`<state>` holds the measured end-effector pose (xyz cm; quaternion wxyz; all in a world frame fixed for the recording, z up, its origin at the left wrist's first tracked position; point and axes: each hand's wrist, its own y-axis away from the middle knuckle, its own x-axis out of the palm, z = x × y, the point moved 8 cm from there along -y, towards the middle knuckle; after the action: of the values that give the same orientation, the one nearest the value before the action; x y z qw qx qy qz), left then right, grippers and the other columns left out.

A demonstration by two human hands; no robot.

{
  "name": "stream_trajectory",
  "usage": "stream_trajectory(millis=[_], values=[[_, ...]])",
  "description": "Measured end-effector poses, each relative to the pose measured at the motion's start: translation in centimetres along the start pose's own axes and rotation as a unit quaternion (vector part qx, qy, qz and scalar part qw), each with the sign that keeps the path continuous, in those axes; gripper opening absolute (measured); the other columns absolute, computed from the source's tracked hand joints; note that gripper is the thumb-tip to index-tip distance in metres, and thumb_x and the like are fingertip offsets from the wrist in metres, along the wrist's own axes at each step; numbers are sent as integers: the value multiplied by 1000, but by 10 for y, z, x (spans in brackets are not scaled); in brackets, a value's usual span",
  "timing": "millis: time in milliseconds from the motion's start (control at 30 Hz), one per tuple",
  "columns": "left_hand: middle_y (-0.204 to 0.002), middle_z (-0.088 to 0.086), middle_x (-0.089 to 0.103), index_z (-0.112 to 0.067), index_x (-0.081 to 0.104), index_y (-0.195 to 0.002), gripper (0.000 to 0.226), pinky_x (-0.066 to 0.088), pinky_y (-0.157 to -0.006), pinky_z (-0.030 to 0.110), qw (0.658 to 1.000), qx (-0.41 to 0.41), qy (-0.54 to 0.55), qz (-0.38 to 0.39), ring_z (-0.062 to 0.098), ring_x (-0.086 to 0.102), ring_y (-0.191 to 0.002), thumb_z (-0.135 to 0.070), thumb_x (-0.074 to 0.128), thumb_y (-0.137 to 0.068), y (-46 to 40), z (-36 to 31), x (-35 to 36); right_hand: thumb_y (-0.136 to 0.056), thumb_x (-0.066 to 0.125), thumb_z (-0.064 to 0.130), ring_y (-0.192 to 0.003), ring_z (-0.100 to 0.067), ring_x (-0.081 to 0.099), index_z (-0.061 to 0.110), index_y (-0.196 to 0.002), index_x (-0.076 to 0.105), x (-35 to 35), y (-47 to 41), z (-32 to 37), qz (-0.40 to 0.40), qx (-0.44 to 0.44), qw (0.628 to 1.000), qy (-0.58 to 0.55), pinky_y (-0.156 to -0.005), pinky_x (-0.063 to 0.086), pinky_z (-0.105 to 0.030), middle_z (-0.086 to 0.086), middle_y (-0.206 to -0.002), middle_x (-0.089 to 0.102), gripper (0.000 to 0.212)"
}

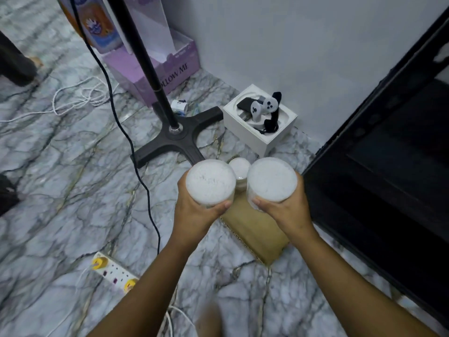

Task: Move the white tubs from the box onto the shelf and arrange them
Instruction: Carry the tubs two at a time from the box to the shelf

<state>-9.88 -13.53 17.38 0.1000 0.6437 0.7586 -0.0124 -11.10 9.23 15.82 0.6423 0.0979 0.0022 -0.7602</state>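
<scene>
I hold two round white tubs above a brown cardboard box (255, 229) on the marble floor. My left hand (194, 210) grips the left tub (210, 182) from below and behind. In my right hand (286, 210) is the right tub (271, 180), held the same way. Between them, lower down, a third smaller-looking white tub (239, 170) stands in the box. The black shelf (388, 166) rises at the right, its lower boards dark and bare where I can see them.
A black stand with a cross base (175, 135) and its dark cable (136, 152) stand ahead on the floor. A white box with controllers (260, 120) sits by the wall. A power strip (114, 273) lies at lower left, a purple carton (155, 66) behind.
</scene>
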Motion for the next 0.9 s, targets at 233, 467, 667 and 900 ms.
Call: stream_trajectory(millis=[233,467,667,900], values=[[-122,-23,48,-35,35,-127,99,50,-81,10,999,-30,14,-14,-18,50,-108,-33,95,-49,73,-121,-20,-45,89,33,-116,4,50,31,-127,36,-44,74,124,-22,37,998,-36,-93,52,-34,17,-125,48,98],[-123,-24,47,-42,35,-123,93,48,-80,7,999,-33,11,-8,-18,50,-108,-37,93,-50,124,-224,-31,-56,91,8,-106,15,49,32,-126,34,-90,133,226,-49,31,998,-33,-77,49,-7,16,-123,46,93],[-126,-19,48,-43,35,-124,90,47,-79,7,1000,-21,0,16,-10,49,-114,-36,89,-52,146,-290,-30,-53,92,16,-119,1,48,48,-119,34,-114,171,299,-74,16,997,-17,-89,49,-21,12,-130,45,94],[-122,-24,48,-57,34,-115,87,50,-78,11,997,3,2,80,-3,52,-113,-30,92,-57,161,-353,-13,-56,92,11,-112,8,49,46,-118,34,-141,207,367,-122,-5,992,-7,-76,48,-8,21,-123,45,92]])
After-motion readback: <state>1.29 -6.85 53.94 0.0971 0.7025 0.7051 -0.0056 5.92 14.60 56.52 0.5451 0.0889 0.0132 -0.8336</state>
